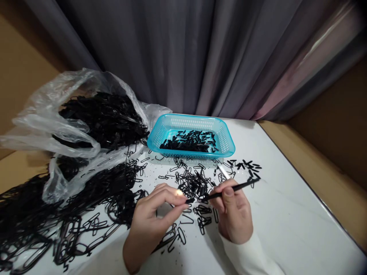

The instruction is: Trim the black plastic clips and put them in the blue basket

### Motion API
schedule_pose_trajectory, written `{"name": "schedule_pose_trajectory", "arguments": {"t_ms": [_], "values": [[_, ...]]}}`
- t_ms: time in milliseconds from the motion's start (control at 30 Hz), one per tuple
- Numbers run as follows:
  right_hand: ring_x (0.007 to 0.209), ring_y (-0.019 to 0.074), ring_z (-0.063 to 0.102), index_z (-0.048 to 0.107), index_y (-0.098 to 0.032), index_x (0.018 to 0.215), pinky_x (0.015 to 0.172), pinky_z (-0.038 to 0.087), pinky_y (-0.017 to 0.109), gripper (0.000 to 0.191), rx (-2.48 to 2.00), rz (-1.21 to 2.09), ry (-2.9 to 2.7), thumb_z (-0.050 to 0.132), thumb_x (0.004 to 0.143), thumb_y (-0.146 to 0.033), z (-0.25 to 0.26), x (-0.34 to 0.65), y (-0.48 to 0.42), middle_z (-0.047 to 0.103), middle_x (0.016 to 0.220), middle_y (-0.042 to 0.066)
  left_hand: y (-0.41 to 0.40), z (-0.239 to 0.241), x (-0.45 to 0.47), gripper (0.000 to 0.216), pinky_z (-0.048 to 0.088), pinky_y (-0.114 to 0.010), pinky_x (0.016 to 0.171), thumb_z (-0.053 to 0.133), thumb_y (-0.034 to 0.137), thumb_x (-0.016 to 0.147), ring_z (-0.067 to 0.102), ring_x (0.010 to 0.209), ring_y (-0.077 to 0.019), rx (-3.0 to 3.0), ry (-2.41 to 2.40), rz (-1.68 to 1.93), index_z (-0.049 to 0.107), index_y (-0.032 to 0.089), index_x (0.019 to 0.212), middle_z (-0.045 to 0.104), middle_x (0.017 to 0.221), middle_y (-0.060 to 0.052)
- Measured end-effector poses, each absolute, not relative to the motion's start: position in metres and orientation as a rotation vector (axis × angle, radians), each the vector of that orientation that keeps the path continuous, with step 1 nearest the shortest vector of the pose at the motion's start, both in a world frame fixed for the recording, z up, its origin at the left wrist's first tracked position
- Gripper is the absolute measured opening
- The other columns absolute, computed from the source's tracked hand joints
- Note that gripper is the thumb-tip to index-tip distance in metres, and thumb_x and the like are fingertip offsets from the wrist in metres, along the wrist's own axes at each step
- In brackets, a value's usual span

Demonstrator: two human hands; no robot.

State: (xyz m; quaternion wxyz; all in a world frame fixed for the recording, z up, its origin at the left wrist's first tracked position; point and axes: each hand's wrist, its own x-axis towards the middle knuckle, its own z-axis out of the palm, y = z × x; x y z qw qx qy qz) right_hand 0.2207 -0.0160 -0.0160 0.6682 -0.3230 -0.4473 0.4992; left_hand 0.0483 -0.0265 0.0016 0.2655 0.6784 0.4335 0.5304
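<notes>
My left hand point(157, 215) pinches a small black piece point(190, 201) between thumb and forefinger, above the white table. In my right hand point(235, 212) is a slim black pen-like tool point(241, 186), its narrow tip pointing left, close to the piece. Whether tip and piece touch, I cannot tell. A white stick point(223, 171) shows just beyond the right fingers; its near end is hidden by them. Beneath and behind both hands lies a loose heap of small black pieces and thin black loops point(195, 183).
A blue perforated basket point(229, 147) holding many short black pieces stands behind the hands. On the left, a clear plastic bag point(31, 114) spills tangled black strips point(97, 120). More short black pieces point(248, 165) lie right of the basket. A grey curtain point(177, 57) hangs behind the table point(292, 214).
</notes>
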Motion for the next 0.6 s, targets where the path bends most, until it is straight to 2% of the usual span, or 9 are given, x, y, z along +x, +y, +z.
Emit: {"name": "schedule_pose_trajectory", "arguments": {"t_ms": [167,467,600], "values": [[0.055,0.0076,0.049,0.064,-0.021,0.095,0.048,0.038,0.021,0.012,-0.765,0.752,-1.216,0.053,0.095,-0.028,-0.019,0.223,-0.028,0.055,0.068,-0.003,-0.025,0.003,0.05,0.015,0.052,-0.016,0.064,0.067,0.009,0.075,0.065,0.068,-0.0097,1.558,1.201,1.384,0.061,0.02,0.067,0.068,0.069,0.003],[0.072,0.0127,0.059,0.066,-0.023,0.099,0.06,0.043,0.028,0.015,-0.768,0.663,-1.319,0.054,0.095,-0.032,-0.019,0.223,-0.032,0.06,0.076,0.0,-0.024,0.006,0.052,0.013,0.051,-0.014,0.062,0.069,0.011,0.071,0.065,0.065,-0.0092,1.471,1.233,1.324,0.063,0.02,0.064,0.068,0.066,0.002],[0.069,0.0133,0.057,0.066,-0.019,0.102,0.059,0.042,0.03,0.015,-0.668,0.642,-1.344,0.055,0.095,-0.028,-0.02,0.221,-0.032,0.06,0.075,0.001,-0.024,0.006,0.052,0.013,0.051,-0.014,0.061,0.069,0.012,0.071,0.064,0.065,-0.0093,1.488,1.235,1.328,0.063,0.02,0.063,0.068,0.065,0.002]]}}
